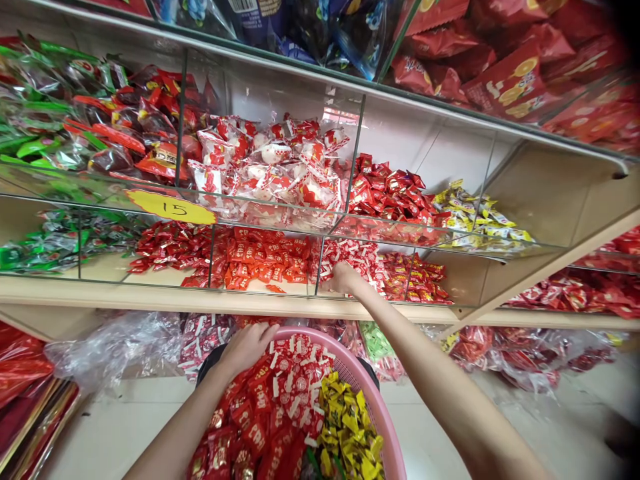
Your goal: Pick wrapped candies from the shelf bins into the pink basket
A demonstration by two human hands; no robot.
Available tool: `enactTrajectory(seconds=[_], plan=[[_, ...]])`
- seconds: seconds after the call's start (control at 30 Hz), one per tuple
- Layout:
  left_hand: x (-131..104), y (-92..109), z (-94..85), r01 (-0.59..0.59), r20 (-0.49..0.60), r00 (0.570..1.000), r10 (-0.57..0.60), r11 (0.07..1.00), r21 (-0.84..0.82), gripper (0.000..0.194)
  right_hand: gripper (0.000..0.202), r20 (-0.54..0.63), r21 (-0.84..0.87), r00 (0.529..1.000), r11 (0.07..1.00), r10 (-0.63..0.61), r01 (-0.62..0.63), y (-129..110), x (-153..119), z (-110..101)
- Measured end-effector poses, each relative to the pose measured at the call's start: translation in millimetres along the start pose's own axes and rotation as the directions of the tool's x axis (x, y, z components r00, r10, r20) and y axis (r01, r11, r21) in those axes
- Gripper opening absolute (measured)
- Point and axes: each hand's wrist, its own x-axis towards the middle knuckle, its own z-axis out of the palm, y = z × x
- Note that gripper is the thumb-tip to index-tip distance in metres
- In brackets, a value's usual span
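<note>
A pink basket holds red wrapped candies, red-and-white ones and yellow ones. My left hand rests at its upper left rim, fingers bent over the candies near the edge; whether they grip the rim is unclear. My right hand reaches over the lower shelf's glass front, at the compartment of red-and-white candies. Its fingers are bent down and partly hidden, so what they hold cannot be made out. Left of it lie orange-red packets.
Glass dividers split the shelves into compartments of candy. A yellow tag reading 15 hangs on the middle shelf. Plastic bags of candy lie under the bottom shelf. Red bags fill the upper right.
</note>
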Motion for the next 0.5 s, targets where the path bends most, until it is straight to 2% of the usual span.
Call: enactTrajectory(seconds=[0.17,0.27,0.37,0.5], plan=[[1.2,-0.6,1.9,0.010,-0.006,1.000,-0.010,1.000,0.015,0.059,0.033,-0.103,-0.024,0.993,0.998,-0.056,0.054,23.0,-35.1,-29.8],[2.0,-0.6,2.6,0.003,-0.003,1.000,-0.002,1.000,0.023,0.059,0.032,-0.153,-0.033,0.980,0.992,-0.128,0.124,35.6,-69.3,-35.2],[3.0,0.5,3.0,-0.003,0.005,1.000,0.002,1.000,0.024,0.060,0.031,-0.063,0.038,0.978,0.979,-0.200,0.202,35.7,-101.2,-21.2],[3.0,4.0,3.7,0.009,0.015,1.000,-0.010,1.000,0.029,0.061,0.025,0.075,0.053,0.953,0.955,-0.295,0.291,13.9,-122.0,18.9]])
